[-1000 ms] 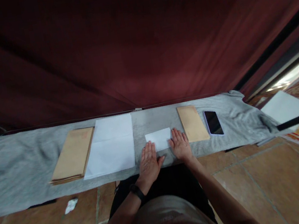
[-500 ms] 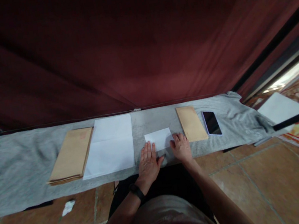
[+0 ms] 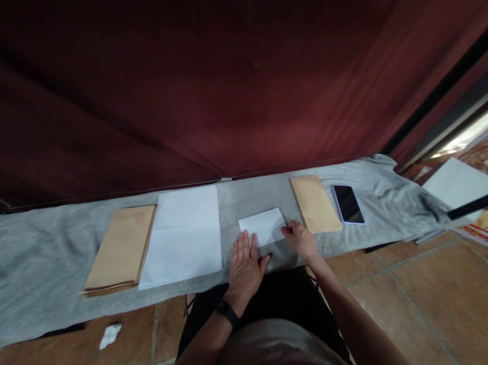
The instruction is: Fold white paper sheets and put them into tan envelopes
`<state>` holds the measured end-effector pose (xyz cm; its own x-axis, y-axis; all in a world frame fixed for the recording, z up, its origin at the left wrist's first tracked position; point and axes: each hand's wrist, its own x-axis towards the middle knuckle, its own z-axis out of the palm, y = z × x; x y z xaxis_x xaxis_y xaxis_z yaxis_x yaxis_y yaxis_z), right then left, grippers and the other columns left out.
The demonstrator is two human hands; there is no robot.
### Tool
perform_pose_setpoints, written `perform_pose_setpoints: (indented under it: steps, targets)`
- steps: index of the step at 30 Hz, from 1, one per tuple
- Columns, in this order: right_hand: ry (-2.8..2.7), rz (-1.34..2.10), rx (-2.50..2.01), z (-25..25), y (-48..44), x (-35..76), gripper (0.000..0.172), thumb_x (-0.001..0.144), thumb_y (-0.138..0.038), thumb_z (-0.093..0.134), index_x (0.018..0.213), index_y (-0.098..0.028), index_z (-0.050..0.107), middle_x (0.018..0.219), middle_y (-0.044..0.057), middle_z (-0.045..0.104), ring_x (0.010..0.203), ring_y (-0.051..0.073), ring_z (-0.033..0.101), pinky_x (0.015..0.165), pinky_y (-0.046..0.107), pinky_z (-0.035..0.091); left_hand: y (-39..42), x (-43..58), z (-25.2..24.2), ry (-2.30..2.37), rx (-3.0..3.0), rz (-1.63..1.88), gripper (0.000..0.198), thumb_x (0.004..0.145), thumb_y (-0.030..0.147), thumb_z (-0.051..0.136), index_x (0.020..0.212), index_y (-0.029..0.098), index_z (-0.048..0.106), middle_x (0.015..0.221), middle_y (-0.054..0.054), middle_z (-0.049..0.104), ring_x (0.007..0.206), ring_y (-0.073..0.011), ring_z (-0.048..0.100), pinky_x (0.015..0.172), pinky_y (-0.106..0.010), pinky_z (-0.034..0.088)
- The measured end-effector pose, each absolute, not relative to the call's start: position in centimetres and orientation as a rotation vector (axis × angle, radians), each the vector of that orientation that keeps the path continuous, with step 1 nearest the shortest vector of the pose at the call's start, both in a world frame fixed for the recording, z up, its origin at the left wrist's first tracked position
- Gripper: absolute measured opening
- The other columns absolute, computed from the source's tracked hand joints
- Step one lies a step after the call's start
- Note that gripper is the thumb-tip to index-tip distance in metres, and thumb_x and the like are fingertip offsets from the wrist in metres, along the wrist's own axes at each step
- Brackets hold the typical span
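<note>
Between the two hands, on the grey cloth [image 3: 45,287], lies the folded white paper [image 3: 263,226]. The left hand [image 3: 244,265] rests flat and open, fingers spread, tips at the paper's near left edge, holding nothing. The right hand [image 3: 300,239] is curled, fingertips closed on the near right corner in what looks like a pinch. Just right of that hand sit a brown envelope [image 3: 314,203] and a phone [image 3: 348,204]. A pull by one corner could skew the paper or spring its fold — the soft, wrinkled cloth gives little backing.
</note>
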<state>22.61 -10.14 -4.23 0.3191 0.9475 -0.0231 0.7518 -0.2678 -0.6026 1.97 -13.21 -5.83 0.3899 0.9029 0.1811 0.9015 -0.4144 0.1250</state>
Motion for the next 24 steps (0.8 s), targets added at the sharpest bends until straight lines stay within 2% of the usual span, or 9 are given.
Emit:
perform_pose_setpoints:
  steps: [4,9,16,24]
  targets:
    - [-1.383,0.709,-1.997,-4.3,-10.2,22.9,0.014,0.086,-0.034,0.059,0.083,-0.021,0.062,0.080,0.004,0.072,0.079,0.020,0.069,0.072,0.027,0.049,-13.2,2.0,-6.0,1.686,2.618,0.374,0.071,0.099,0.049,0.045,0.154,0.007,0.032,0.163,-0.021,0.026,0.152,-0.0310,0.023,0.124,-0.048,0.023]
    - [-1.184,0.980,-1.818,-4.9,-10.6,21.8,0.021,0.083,-0.043,0.055,0.077,-0.023,0.056,0.065,0.000,0.066,0.063,0.019,0.068,0.057,0.027,0.053,-13.2,1.9,-6.2,1.671,2.610,0.405,0.071,0.099,0.048,0.045,0.154,0.006,0.030,0.162,-0.023,0.028,0.153,-0.0303,0.023,0.123,-0.049,0.025]
    - [-0.901,1.208,-1.657,-5.7,-10.9,21.1,0.021,0.079,-0.045,0.056,0.080,-0.023,0.054,0.066,0.002,0.071,0.055,0.018,0.068,0.050,0.027,0.056,-12.7,2.3,-5.4,1.641,2.596,0.481,0.067,0.102,0.049,0.038,0.151,0.003,0.035,0.158,-0.024,0.036,0.151,-0.0307,0.026,0.123,-0.051,0.025]
    - [-0.769,1.303,-1.619,-5.1,-10.5,21.3,0.015,0.075,-0.037,0.063,0.075,-0.023,0.056,0.061,0.001,0.070,0.052,0.017,0.067,0.046,0.025,0.054,-11.2,5.0,-5.5,1.434,2.641,0.486,0.065,0.102,0.046,0.038,0.151,0.003,0.035,0.160,-0.022,0.034,0.151,-0.0301,0.026,0.123,-0.049,0.027]
